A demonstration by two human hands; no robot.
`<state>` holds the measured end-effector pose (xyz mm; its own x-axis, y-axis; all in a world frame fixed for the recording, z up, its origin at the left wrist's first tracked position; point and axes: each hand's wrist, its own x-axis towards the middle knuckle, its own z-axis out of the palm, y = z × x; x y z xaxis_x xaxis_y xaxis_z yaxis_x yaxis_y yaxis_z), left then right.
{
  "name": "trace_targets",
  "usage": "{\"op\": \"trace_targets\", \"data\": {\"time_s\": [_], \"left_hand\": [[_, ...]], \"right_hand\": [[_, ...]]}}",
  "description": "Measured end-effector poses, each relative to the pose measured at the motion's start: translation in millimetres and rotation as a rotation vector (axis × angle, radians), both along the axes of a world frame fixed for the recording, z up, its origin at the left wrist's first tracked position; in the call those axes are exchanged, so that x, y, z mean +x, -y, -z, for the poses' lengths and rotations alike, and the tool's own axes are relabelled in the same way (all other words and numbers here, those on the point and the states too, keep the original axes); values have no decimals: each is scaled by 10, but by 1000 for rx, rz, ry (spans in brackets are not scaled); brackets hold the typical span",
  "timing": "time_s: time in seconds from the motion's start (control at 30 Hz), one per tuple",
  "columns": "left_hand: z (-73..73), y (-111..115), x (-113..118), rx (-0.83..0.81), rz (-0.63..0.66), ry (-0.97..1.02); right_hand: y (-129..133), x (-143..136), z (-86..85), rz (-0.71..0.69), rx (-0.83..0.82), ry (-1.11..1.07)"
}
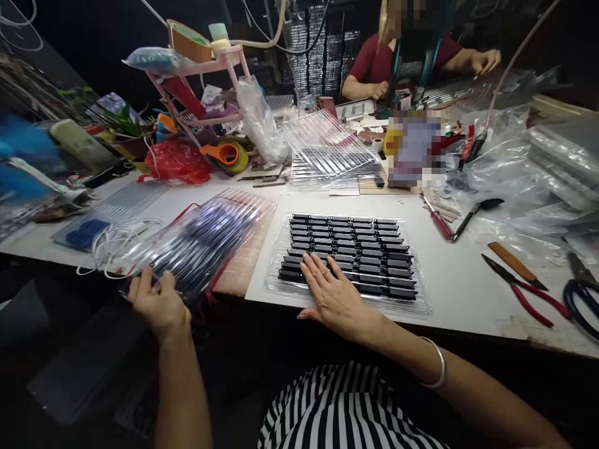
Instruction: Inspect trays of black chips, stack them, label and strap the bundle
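Observation:
My left hand (pixel 161 304) pinches the near edge of a clear plastic-wrapped bundle (pixel 201 240) that lies slanted at the table's front edge, left of centre. Spread flat, my right hand (pixel 333 293) rests on the front left part of a clear ridged tray (pixel 423 296). Rows of black comb-like parts (pixel 393 271) fill this tray, which lies on a white board (pixel 456 274). Some parts are hidden under my right hand.
Red-handled pliers (pixel 519 287), scissors (pixel 580 299) and a screwdriver (pixel 440 218) lie right. Behind are stacked clear trays (pixel 332 146) and a pink rack (pixel 206 65). White cable (pixel 110 249) coils at left. A person (pixel 367 65) works across the table.

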<state>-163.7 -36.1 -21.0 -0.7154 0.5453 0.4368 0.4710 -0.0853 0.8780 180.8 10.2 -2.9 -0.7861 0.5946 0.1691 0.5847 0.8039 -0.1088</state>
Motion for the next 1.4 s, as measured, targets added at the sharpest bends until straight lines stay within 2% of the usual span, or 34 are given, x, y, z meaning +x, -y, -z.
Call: {"op": "trace_targets", "data": {"time_s": [0.1, 0.13, 0.17, 0.27, 0.33, 0.4, 0.5, 0.6, 0.73, 0.83, 0.97, 1.13, 1.27, 1.4], "left_hand": [[-139, 33, 291, -169, -286, -410], [-192, 28, 431, -212, -298, -537], [-238, 13, 581, -213, -251, -609], [-293, -82, 1012, -175, 114, -612], [-249, -144, 1213, -190, 341, -573], [-164, -180, 1321, -245, 484, -548], [-20, -185, 1361, -378, 589, -581], [84, -175, 1373, -473, 630, -764], [118, -166, 1412, -519, 650, -979], [90, -191, 1411, -532, 667, -1003], [4, -347, 1363, -598, 652, -928], [-146, -762, 1350, -805, 679, -747], [-157, -1153, 1414, -857, 688, -698], [-75, -1388, 1533, -807, 694, -750]], "right_hand": [[28, -27, -15, 14, -6, 25], [35, -42, -31, 26, -8, 17], [40, -67, -48, 33, -10, 3], [62, -204, -65, 1, -1, -30], [92, -296, -53, -38, 1, -28], [123, -321, -62, -41, -11, -37], [123, -146, -146, 20, -14, -71], [52, 286, -233, 195, -5, -53], [-53, 964, -205, 511, -64, 13], [-91, 1244, -139, 537, -159, 56], [-97, 1281, -121, 502, -196, 49], [-113, 1308, -79, 463, -204, -73], [-159, 1427, 24, 625, -136, -394], [-161, 1503, 98, 799, -246, -627]]}}
